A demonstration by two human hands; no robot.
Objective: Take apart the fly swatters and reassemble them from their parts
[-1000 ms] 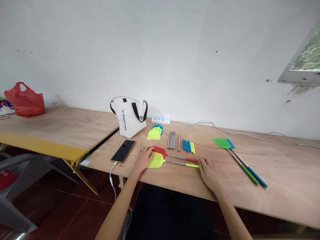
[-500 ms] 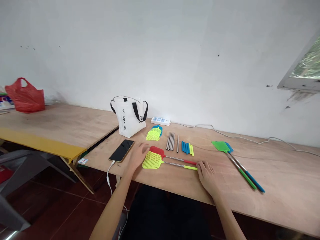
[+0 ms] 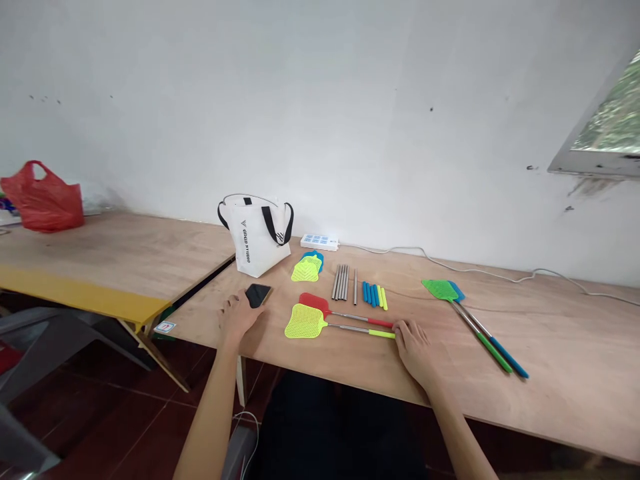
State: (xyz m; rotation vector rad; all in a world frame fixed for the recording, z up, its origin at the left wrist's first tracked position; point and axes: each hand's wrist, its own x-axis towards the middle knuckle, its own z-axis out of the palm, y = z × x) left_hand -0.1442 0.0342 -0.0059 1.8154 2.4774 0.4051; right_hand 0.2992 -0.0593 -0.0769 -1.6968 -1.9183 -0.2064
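Note:
My left hand [image 3: 238, 314] lies flat on the near end of a black phone [image 3: 259, 293] at the table's front left, fingers spread over it. My right hand [image 3: 413, 345] rests on the wooden table [image 3: 550, 373], fingers stretched out and touching the handle ends of two fly swatters. The yellow swatter [image 3: 305, 322] has a yellow-green grip. The red swatter [image 3: 314, 303] lies just behind it. Both heads point left, between my hands.
Behind the swatters lie loose yellow and blue swatter heads [image 3: 308, 267], several metal rods [image 3: 342, 283] and coloured grips [image 3: 375, 294]. A green and a blue swatter [image 3: 442, 289] lie at the right. A white tote bag [image 3: 256, 239], a power strip [image 3: 320, 241] and a red plastic bag [image 3: 43, 198] stand further back.
My left hand has left the yellow swatter's head and moved left onto the phone, now covering most of it. My right hand has stayed by the handle ends.

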